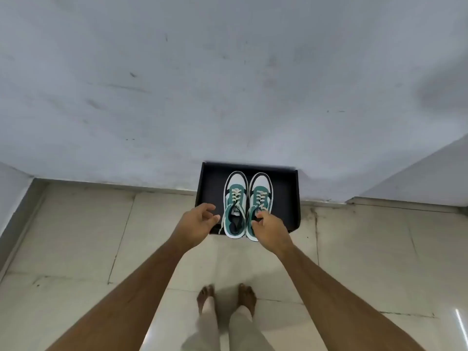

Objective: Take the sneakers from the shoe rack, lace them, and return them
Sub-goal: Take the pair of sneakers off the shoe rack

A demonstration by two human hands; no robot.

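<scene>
Two green, white and black sneakers stand side by side, toes to the wall, on a black shoe rack (287, 198) set against the wall. The left sneaker (235, 198) has cream laces hanging loose over its side. The right sneaker (259, 196) is laced too. My left hand (196, 222) hovers just left of the left sneaker's heel, fingers curled and apart, holding nothing. My right hand (272, 231) covers the right sneaker's heel, with its fingertips at the collar; whether it grips the shoe is unclear.
The grey wall (228, 84) rises directly behind the rack. Pale floor tiles (88, 236) spread around it. My bare feet (225, 297) stand a short step back from the rack. A wall corner juts out at the right (417, 178).
</scene>
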